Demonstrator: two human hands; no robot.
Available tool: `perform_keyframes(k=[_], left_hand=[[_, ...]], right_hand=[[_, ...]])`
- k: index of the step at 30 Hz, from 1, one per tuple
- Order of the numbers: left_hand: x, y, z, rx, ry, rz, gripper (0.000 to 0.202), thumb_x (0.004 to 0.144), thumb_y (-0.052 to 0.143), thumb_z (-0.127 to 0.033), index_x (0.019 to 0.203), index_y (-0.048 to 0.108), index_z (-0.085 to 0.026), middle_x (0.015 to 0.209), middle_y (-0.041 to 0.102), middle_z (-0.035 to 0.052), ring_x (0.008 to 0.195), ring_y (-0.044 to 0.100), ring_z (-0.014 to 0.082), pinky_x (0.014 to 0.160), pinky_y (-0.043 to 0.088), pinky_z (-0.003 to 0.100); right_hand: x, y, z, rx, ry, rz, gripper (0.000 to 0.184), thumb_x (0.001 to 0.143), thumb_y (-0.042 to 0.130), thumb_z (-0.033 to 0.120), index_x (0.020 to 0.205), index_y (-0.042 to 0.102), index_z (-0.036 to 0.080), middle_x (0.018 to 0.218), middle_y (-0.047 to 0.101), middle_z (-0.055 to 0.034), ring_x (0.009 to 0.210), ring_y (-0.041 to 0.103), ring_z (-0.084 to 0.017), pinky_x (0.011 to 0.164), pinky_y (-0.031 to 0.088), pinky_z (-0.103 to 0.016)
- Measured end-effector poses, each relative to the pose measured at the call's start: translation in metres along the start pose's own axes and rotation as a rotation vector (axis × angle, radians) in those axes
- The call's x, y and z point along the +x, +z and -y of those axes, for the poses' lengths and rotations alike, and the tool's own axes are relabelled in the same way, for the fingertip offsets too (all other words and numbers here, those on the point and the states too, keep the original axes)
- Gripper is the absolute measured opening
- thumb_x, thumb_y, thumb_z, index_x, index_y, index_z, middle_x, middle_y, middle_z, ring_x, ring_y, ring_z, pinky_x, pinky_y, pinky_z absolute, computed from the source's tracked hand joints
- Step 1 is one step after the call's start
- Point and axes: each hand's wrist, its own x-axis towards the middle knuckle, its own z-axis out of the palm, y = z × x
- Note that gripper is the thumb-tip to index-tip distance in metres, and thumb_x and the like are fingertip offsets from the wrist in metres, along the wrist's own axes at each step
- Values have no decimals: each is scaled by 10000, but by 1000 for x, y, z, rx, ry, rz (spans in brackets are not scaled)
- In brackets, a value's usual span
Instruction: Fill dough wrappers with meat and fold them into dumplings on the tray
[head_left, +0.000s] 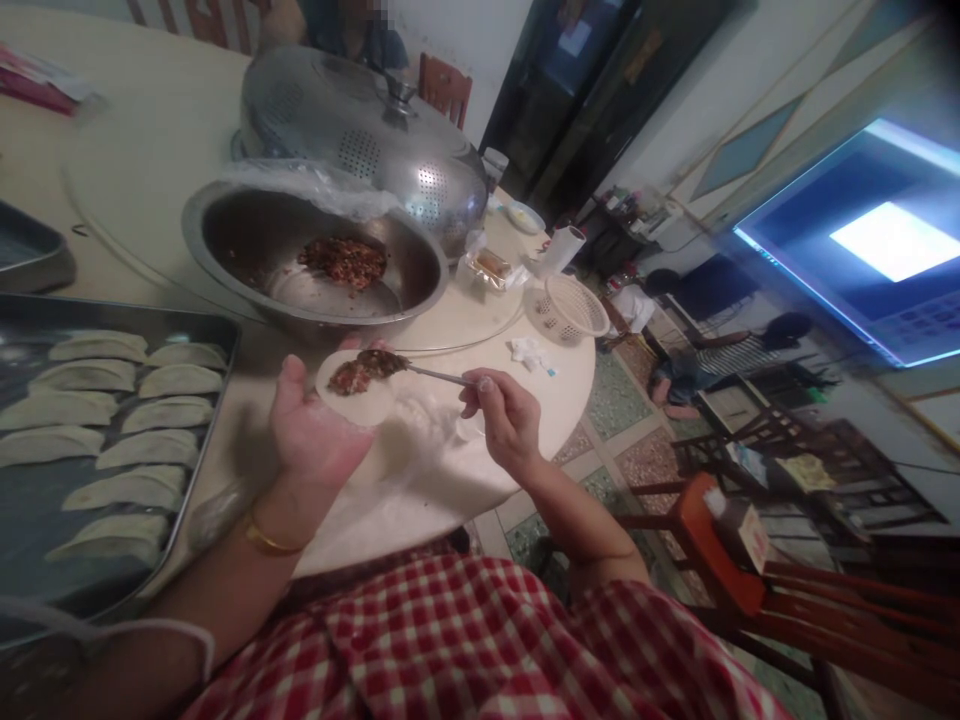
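Note:
On my left hand [311, 440], palm up, lies a round dumpling wrapper [373, 404] with a clump of dark meat filling [349, 379] on it. My right hand [508, 420] is closed around the handle of a metal spoon [439, 375]. The spoon's filling-coated head is at the wrapper, touching the clump. Just beyond both hands stands a wide steel bowl [201, 235] with more filling [346, 262] inside. At the left, a metal tray [37, 545] bears several folded dumplings [139, 488] in two columns.
A large perforated steel dome [319, 105] stands behind the bowl, with clear plastic [315, 185] at the bowl's far rim. A wicker-like basket [581, 305] sits near the table's right edge. A person [352, 35] is across the table; a wooden chair [712, 545] stands right.

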Motion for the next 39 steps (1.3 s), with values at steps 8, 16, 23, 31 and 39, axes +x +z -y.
perform_keyframes(k=[8,16,23,31,39], left_hand=[[-1,-1,1,25,-27,-18,553,1027,317,-504,1024,698,-103,988,776,190,1027,731,284,988,565,443],[2,0,2,-29,-53,-2,543,1050,300,-487,1183,674,-116,933,778,119,1122,715,284,1060,563,476],[1,-3,3,36,-64,33,609,1039,327,-500,1311,611,-35,1025,775,183,1031,743,270,978,596,409],[2,-5,2,33,-93,62,625,1041,320,-510,1344,599,-39,1033,773,179,992,753,258,909,618,374],[-3,4,3,50,-59,-25,657,1032,327,-524,1344,592,-10,1040,767,196,997,746,248,927,600,346]], right_hand=[[-5,4,0,-64,-123,18,307,1060,491,389,987,722,201,714,726,-5,521,653,-91,535,570,-222],[-2,-1,1,-84,-180,-41,283,1065,482,359,1012,718,213,753,727,-13,566,674,-106,536,588,-234],[-3,-1,-4,-102,-217,57,267,1067,479,324,1028,722,221,757,717,-8,572,659,-100,572,575,-239],[-4,-10,0,-93,-267,38,238,1062,476,266,1069,711,232,779,723,-8,621,678,-115,592,577,-254],[-6,-14,5,-161,-344,129,224,1050,479,235,1066,703,239,779,745,-24,668,698,-153,624,587,-294]])
